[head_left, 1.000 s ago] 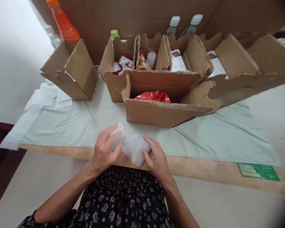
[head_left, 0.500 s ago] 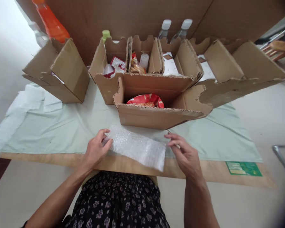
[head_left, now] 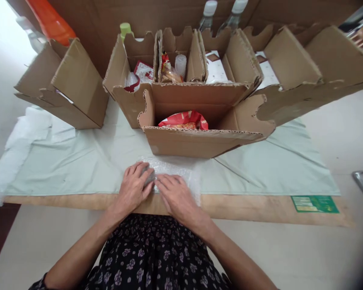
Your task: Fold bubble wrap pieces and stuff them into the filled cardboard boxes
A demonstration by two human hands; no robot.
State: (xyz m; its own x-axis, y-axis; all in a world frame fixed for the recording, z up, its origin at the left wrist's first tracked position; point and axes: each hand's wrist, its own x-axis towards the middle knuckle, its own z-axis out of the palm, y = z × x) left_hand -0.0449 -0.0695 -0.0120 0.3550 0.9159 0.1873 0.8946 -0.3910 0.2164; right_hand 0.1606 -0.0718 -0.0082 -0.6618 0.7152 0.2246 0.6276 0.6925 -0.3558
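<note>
A sheet of clear bubble wrap lies flat near the front edge of the table. My left hand rests on its left part with the fingers stretched out. Beside it, my right hand lies flat on the middle of the sheet, fingers also spread. Both hands press down on the wrap; neither grips it. Just behind the wrap stands an open cardboard box with a red snack packet inside.
A pale green cloth covers the table. More open cardboard boxes stand at the back, some with packets. An orange bottle and clear bottles stand behind. A green label lies at the front right.
The bubble wrap was held up and pulled open between both hands; now it lies flat on the table with both hands laid on it, the right hand moved left.
</note>
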